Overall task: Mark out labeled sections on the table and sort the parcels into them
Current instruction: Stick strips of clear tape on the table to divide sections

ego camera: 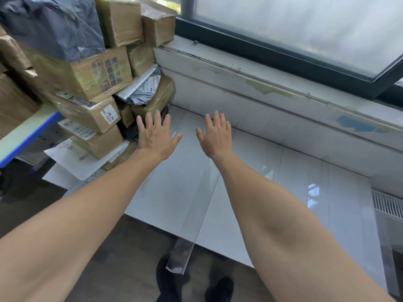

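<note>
- Parcels (87,73) – a tall, loose stack of brown cardboard boxes fills the left of my view, piled at the far left end of the white table (283,171) and leaning against the window ledge (261,88).
- On top of the stack lies a grey plastic mailer (50,25). Lower down I see a box with a handwritten label (91,114), and a crumpled white-and-grey poly bag (141,90) is wedged between boxes.
- A flat white envelope (72,158) sticks out from under the lowest boxes, over the table's left edge.
- The left hand (156,138) is stretched out palm down, fingers straight and spread, gripping nothing. Its fingertips are just beside the lowest brown box of the stack, and I can't tell whether they touch it.
- The right hand (214,138) is near it, apart from it, also palm down with fingers straight and released – nothing held. I can't tell whether either palm rests on the tabletop or hovers above it.
- A strip of clear tape (196,214) runs along the table from below the hands toward me, between the two forearms. Its near end hangs past the table's front edge, above the dark floor.
- A second table with a blue edge (28,131) stands to the left, beside the stack.
- A frosted window (305,29) in a dark frame sits above the ledge.
- A ribbed white grille (386,205) shows at the right edge.
- Dark shoes (218,288) are at the bottom of my view.
</note>
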A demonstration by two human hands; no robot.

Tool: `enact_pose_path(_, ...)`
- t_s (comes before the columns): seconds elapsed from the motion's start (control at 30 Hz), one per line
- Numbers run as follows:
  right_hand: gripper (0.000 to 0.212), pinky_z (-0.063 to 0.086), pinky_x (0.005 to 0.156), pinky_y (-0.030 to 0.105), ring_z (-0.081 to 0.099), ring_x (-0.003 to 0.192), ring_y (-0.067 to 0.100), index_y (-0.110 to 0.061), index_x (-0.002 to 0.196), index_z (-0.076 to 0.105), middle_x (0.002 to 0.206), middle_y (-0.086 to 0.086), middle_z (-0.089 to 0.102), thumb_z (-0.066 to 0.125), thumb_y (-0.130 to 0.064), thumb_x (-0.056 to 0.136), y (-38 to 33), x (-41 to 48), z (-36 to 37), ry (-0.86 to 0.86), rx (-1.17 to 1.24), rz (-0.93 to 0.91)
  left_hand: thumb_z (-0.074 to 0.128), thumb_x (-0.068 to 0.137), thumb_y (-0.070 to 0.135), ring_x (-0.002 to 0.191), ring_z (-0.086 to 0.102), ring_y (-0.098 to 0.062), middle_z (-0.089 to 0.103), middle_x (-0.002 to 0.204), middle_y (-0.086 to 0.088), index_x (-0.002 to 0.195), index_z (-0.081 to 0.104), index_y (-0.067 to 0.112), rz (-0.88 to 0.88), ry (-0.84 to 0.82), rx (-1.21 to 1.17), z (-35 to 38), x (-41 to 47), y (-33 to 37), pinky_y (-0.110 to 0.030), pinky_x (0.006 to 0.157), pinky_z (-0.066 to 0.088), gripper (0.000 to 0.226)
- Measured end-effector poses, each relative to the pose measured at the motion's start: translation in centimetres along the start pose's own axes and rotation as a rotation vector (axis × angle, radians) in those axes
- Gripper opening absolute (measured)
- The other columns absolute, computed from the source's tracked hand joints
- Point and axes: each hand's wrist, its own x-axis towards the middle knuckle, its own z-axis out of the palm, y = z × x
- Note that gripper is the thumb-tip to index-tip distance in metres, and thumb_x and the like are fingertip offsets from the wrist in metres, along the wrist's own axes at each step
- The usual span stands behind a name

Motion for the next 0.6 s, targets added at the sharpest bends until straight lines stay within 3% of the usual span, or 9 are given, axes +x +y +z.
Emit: enact_pose_path(0.6,0.065,0.014,0.121,0.045,0.012,0.151,0.033,-0.014,0.155,0.023,0.163,0.015,0.017,0.033,-0.049,0.102,-12.7,-6.4,3.2,-0.062,0.033,-0.263,0.031,0.096,0.064,0.145,0.018,-0.037,0.024,0.159,-0.014,0.152,0.027,0.021,-0.227,-0.062,-0.040,2.5,-11.8,-10.0,-0.055,0.118,0.013,0.071)
